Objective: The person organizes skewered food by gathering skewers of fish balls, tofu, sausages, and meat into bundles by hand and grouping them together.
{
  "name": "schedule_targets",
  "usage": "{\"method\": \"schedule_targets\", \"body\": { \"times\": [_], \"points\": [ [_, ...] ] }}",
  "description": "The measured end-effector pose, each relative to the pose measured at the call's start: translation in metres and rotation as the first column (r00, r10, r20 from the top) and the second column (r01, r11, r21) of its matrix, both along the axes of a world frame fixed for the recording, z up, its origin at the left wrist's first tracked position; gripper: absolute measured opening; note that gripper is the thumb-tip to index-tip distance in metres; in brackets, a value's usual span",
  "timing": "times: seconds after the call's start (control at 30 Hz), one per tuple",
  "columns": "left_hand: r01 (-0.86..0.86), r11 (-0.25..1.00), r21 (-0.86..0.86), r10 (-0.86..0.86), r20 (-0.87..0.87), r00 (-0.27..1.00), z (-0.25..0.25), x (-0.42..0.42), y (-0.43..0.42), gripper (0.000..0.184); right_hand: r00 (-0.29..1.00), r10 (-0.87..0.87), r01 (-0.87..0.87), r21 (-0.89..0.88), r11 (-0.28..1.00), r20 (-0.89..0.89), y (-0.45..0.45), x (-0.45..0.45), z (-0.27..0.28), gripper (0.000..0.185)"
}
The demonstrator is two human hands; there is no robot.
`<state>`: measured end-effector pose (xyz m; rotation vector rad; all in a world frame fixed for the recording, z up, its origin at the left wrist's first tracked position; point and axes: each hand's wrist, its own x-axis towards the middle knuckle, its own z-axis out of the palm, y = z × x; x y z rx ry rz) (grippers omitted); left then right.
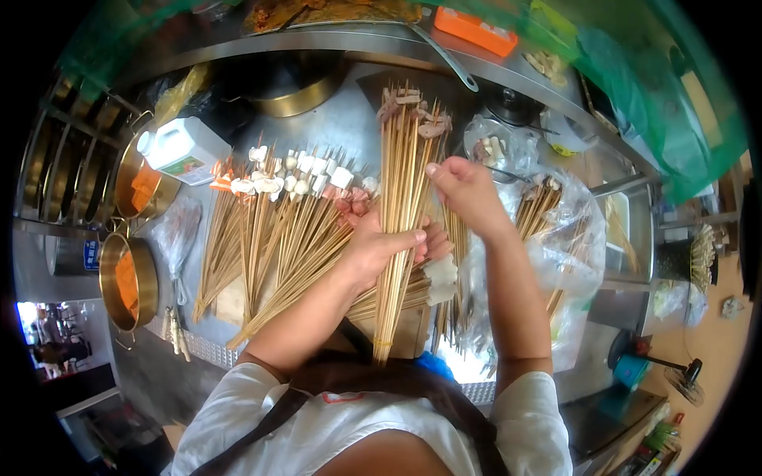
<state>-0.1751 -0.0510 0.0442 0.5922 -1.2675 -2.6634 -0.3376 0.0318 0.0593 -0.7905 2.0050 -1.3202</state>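
Note:
A thick upright bundle of bamboo skewers (402, 182) with pieces of pinkish-grey meat (413, 111) at the top is wrapped in my left hand (385, 244). A yellow band (382, 343) circles the bundle's lower end. At the bundle's upper right edge, my right hand (464, 186) is closed in a pinch by the thumb; what its fingers hold, if anything, is hidden. Behind my left forearm lie fanned-out skewers (294, 254) tipped with white pieces (317, 166), orange pieces (223, 176) and pink pieces (359, 205).
More skewers (540, 202) lie under clear plastic bags (567, 246) on the right. A white jug (184, 148) and brass pots (127, 315) stand at the left. A black pan (508, 107) is at the back, below a steel shelf edge (333, 44) with an orange tray (476, 30).

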Motion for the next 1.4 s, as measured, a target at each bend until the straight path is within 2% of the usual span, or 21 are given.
{"method": "schedule_targets", "body": {
  "times": [0.03, 0.17, 0.23, 0.3, 0.33, 0.4, 0.43, 0.5, 0.63, 0.7, 0.77, 0.8, 0.87, 1.0, 1.07, 1.13, 1.2, 1.23, 1.3, 1.33, 1.4],
  "points": [
    [-0.012, 1.0, -0.019, 0.013, 0.014, 1.0, 0.002, 0.0, 0.001, 0.023, 1.0, -0.005, 0.005, -0.003, 1.0, 0.001, 0.0, 0.0, -0.002, 0.022],
    [-0.071, 0.997, -0.039, 0.073, 0.053, 0.996, 0.0, 0.004, -0.001, 0.023, 0.913, -0.361, 0.405, -0.312, 0.86, 0.19, 0.009, -0.022, 0.004, 0.02],
    [-0.024, 0.999, 0.032, 0.023, 0.032, 0.999, -0.011, 0.013, -0.014, 0.025, 0.803, -0.591, 0.586, -0.295, 0.755, 0.083, 0.022, -0.052, 0.012, 0.019],
    [-0.005, 0.989, 0.151, 0.007, -0.014, 1.0, -0.026, 0.019, -0.021, 0.036, 0.768, -0.625, 0.636, -0.298, 0.712, 0.144, 0.036, -0.08, 0.008, 0.023],
    [-0.013, 0.989, 0.148, 0.015, -0.012, 1.0, -0.026, 0.02, -0.023, 0.036, 0.772, -0.619, 0.631, -0.299, 0.716, 0.148, 0.044, -0.089, 0.001, 0.023],
    [-0.02, 0.969, 0.248, 0.059, -0.15, 0.987, -0.026, 0.023, -0.024, 0.048, 0.855, -0.302, 0.38, 0.112, 0.918, -0.421, 0.055, -0.099, -0.023, 0.025],
    [0.008, 0.952, 0.306, 0.044, -0.163, 0.986, -0.025, 0.023, -0.026, 0.057, 0.855, -0.298, 0.374, 0.108, 0.921, -0.424, 0.055, -0.097, -0.038, 0.025],
    [0.031, 0.948, 0.317, 0.026, -0.172, 0.985, -0.019, 0.022, -0.026, 0.057, 0.718, -0.102, 0.372, 0.256, 0.892, -0.688, 0.058, -0.088, -0.062, 0.028],
    [0.102, 0.949, 0.3, -0.029, -0.238, 0.971, -0.015, 0.016, -0.026, 0.06, 0.541, -0.054, 0.472, 0.25, 0.846, -0.839, 0.035, -0.05, -0.052, 0.023],
    [0.108, 0.97, 0.22, -0.065, -0.197, 0.978, -0.019, 0.012, -0.026, 0.061, 0.526, -0.317, 0.27, -0.199, 0.942, -0.789, 0.019, -0.039, -0.027, 0.023],
    [0.104, 0.989, 0.11, -0.09, -0.126, 0.988, -0.019, 0.008, -0.021, 0.051, 0.856, -0.366, 0.216, -0.391, 0.895, -0.365, -0.006, -0.02, 0.006, 0.023],
    [0.116, 0.987, 0.108, -0.103, -0.125, 0.987, -0.016, 0.006, -0.018, 0.051, 0.852, -0.377, 0.227, -0.392, 0.892, -0.364, -0.017, -0.018, 0.017, 0.023],
    [0.128, 0.991, -0.03, -0.129, -0.047, 0.991, -0.007, 0.003, -0.011, 0.036, 0.944, -0.315, 0.272, -0.303, 0.913, -0.101, -0.033, -0.024, 0.032, 0.029],
    [0.105, 0.992, -0.077, -0.111, -0.083, 0.99, -0.004, -0.001, 0.0, 0.029, 0.949, -0.24, 0.216, -0.137, 0.967, -0.202, -0.038, -0.052, 0.023, 0.028],
    [0.097, 0.992, -0.08, -0.1, -0.038, 0.994, -0.001, 0.001, 0.0, 0.027, 0.99, -0.137, 0.139, 0.113, 0.984, -0.028, -0.032, -0.056, 0.033, 0.031],
    [0.083, 0.99, -0.111, -0.091, -0.071, 0.993, -0.002, 0.002, 0.002, 0.025, 0.99, -0.14, 0.141, 0.095, 0.985, -0.02, -0.03, -0.058, 0.024, 0.031],
    [0.091, 0.99, -0.106, -0.101, -0.087, 0.991, -0.004, 0.001, 0.002, 0.025, 0.958, -0.1, 0.103, 0.005, 0.995, 0.267, -0.024, -0.061, 0.022, 0.027],
    [0.109, 0.988, -0.11, -0.12, -0.104, 0.987, -0.005, 0.0, 0.002, 0.025, 0.959, -0.1, 0.102, 0.007, 0.995, 0.267, -0.022, -0.062, 0.022, 0.027],
    [0.092, 0.993, -0.08, -0.1, -0.104, 0.99, 0.001, 0.0, 0.003, 0.025, 0.853, 0.034, 0.07, -0.179, 0.981, 0.52, -0.017, -0.065, 0.023, 0.025],
    [0.075, 0.996, -0.051, -0.08, -0.103, 0.991, 0.004, 0.0, 0.003, 0.024, 0.853, 0.032, 0.072, -0.178, 0.981, 0.52, -0.016, -0.066, 0.021, 0.025],
    [0.072, 0.995, -0.07, -0.076, -0.062, 0.995, 0.006, 0.001, 0.005, 0.025, 0.943, 0.049, -0.012, -0.114, 0.993, 0.328, -0.015, -0.069, 0.015, 0.028]
  ]
}}
